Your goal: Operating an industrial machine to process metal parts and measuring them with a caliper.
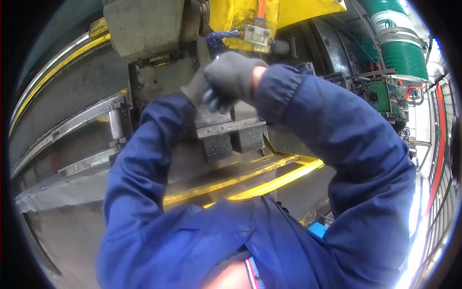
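Note:
Both arms reach forward in blue sleeves to a metal machine, and both hands wear dark grey gloves. My right hand [231, 76] is closed, its fingers curled down in front of my left hand. Anything inside it is hidden. Beside and partly behind it is my left hand [195, 88], with its fingers out of sight. Just below the hands lies a metal fixture [231, 127] with a slotted top and dark blocks under it. Close above my right hand are a blue segmented coolant hose [221, 37] and a small metal valve block [256, 36] on a yellow machine part [231, 14].
A large grey machine housing [144, 26] stands at the upper left. Yellow bars [279, 179] cross between my body and the fixture. Metal rails [67, 127] run along the left. Green drums [402, 48] stand at the far right, above green machinery [378, 96].

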Available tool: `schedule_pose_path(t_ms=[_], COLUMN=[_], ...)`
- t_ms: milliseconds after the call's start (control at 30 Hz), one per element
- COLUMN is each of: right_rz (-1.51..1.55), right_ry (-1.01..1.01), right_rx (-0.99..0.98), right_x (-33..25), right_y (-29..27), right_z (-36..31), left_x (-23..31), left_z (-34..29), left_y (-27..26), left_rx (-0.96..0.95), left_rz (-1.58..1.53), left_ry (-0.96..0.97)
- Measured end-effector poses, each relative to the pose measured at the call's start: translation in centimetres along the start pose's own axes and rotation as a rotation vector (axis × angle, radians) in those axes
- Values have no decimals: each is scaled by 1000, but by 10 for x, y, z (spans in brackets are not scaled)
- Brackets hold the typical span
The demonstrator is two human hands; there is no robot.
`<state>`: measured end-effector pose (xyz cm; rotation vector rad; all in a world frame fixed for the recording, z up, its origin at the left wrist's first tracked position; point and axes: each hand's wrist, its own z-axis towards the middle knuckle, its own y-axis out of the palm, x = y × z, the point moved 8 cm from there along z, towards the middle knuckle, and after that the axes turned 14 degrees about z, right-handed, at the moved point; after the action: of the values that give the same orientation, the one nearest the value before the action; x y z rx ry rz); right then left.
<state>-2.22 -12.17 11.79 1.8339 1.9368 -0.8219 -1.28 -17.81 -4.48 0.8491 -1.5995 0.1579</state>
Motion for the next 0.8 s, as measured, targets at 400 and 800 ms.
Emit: schedule_pose_path(t_ms=[400,800], right_rz=[-67,-169], right_ry=[-245,-114], right_rx=[-162,0], right_x=[69,144], right_y=[-86,-133], right_z=[-43,-23], left_x=[85,46], left_z=[-88,-48], left_y=[38,-47], left_rx=[-245,-14], left_rz=[612,1546], left_ry=[-17,-91])
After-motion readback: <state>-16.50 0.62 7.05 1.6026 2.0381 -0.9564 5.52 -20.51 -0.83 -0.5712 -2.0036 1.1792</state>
